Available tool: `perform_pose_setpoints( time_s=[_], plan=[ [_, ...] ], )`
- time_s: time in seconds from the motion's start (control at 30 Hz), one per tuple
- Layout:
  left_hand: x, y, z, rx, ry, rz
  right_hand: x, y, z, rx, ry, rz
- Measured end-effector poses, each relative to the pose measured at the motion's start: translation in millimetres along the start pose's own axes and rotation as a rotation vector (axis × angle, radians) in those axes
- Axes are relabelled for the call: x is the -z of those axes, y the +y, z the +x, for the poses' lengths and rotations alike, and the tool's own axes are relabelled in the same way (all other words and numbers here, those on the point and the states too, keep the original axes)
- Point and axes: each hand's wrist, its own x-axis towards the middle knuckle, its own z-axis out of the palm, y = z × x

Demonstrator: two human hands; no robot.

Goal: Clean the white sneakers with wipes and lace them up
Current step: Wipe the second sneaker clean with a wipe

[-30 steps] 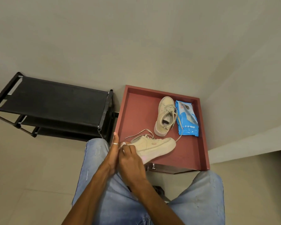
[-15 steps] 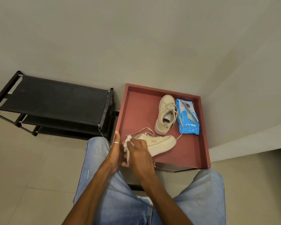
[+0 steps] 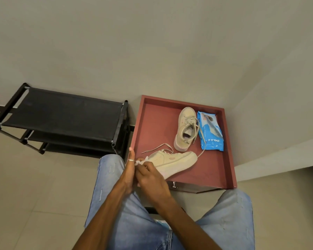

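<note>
The near sneaker (image 3: 172,160) lies on its side at about 7 o'clock on the red desk (image 3: 155,123). Its heel points toward the person, probably so that the heel and side wall face up for wiping. The left grip (image 3: 131,166) stands with straight fingers flat against the heel end and clasps nothing. It looks like a brace that keeps the shoe from sliding. The right grip (image 3: 150,175) is curled, its fingertips pinching a crumpled white wipe (image 3: 138,162) just at the heel. One loose lace (image 3: 157,147) trails off toward 10 o'clock, so lacing of this shoe appears not yet done. The second sneaker (image 3: 185,130) sits upright near 1 o'clock, toe away, and its laces are slack too. The blue wipes pack (image 3: 210,131) is just beside it at 2 o'clock, within reach for a fresh sheet. A black shoe rack (image 3: 67,116) stands at 9 o'clock of the desk.
</note>
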Motion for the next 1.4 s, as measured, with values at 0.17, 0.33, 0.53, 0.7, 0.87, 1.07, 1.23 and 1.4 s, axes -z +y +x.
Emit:
perform_pose_setpoints(
  time_s=[0.17,0.33,0.53,0.7,0.87,1.07,1.23,1.4],
  plan=[
    [-2,2,0,0.028,-0.062,0.031,-7,4,1,-0.322,0.154,0.159],
    [2,4,0,0.038,-0.045,0.011,-9,0,-1,-0.108,0.094,0.141],
    [-6,12,-8,0.11,0.016,0.052,-11,25,-4,-0.383,0.288,0.163],
    [-6,10,-3,0.114,0.023,0.063,2,51,-1,-0.181,0.166,0.073],
    [-6,8,-3,0.099,0.026,0.083,1,48,15,-0.485,0.208,0.146],
    [-8,8,-2,0.074,0.027,0.102,3,68,4,-0.44,0.174,0.128],
    [-7,7,-4,0.058,0.042,0.115,5,53,12,-0.472,0.131,0.107],
    [-8,7,-5,0.043,0.009,0.155,8,80,3,-0.465,0.116,0.094]
  ],
)
